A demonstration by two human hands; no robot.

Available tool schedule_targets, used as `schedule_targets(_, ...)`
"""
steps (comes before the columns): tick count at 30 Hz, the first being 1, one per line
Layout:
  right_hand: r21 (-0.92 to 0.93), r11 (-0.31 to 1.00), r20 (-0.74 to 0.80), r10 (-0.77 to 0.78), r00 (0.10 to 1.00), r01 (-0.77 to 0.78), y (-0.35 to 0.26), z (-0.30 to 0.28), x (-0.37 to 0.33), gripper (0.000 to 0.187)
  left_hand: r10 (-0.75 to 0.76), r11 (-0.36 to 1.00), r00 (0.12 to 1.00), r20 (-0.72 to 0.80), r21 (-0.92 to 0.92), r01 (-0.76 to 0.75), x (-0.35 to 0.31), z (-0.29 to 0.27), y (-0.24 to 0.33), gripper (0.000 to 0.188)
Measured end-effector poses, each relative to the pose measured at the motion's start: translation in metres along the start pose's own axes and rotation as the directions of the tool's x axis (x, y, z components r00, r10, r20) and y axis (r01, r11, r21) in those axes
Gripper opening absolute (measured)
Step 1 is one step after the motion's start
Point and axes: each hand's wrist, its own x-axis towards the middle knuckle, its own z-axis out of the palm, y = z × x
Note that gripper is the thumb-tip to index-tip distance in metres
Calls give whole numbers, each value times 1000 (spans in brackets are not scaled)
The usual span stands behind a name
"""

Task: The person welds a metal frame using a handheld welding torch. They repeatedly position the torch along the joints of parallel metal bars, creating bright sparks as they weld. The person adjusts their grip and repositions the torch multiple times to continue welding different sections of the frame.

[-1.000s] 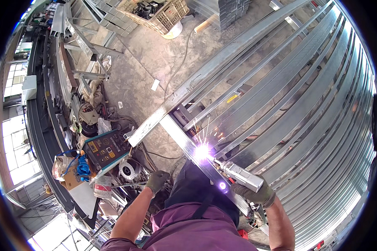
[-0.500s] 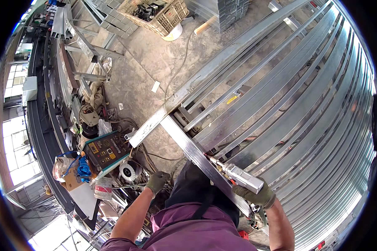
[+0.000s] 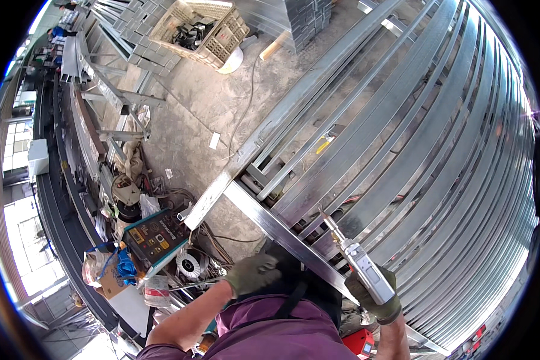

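My right hand (image 3: 375, 298), in a dark green work glove, grips a silver welding gun (image 3: 366, 275) with a slim pointed nozzle. The gun tilts up and to the left, its tip above the flat metal bars (image 3: 366, 222) of a large frame. A shiny square metal tube (image 3: 267, 219) forms the frame's near end, just left of the gun. My left hand (image 3: 255, 275), gloved too, hovers before my body, left of this tube. Its fingers look loosely bent and slightly blurred, with nothing visible in them.
A teal-edged welding machine (image 3: 156, 237) stands at the left, near a white wire spool (image 3: 189, 264) and tangled cables. A beige plastic crate (image 3: 222, 36) of dark parts sits at the back. A red box (image 3: 360, 343) lies low beside my right arm.
The welding gun has swung away from the square tube, its nozzle now pointing further up over the bars. My left hand has moved right, toward my body. The whole view has shifted slightly.
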Motion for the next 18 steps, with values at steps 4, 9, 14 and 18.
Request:
schedule_targets(4, -188, 968, -79, -185, 979, 168, -31, 22, 15, 29, 348, 930, 904, 250, 30, -366, 20, 33, 43, 61)
schedule_targets(9, -253, 963, 60, 110, 992, -91, -55, 62, 28, 62, 487, 862, 623, 612, -224, -454, 46, 76, 59, 51)
schedule_targets(14, -187, 982, 210, 7, 978, 33, -116, 92, 70, 51, 451, 885, 671, 589, -199, -420, 22, 56, 36, 49)
schedule_targets(18, -167, 985, 377, 18, 926, 49, -131, 126, 86, 56, 418, 907, 772, 478, -175, -383, -6, 26, 18, 47)
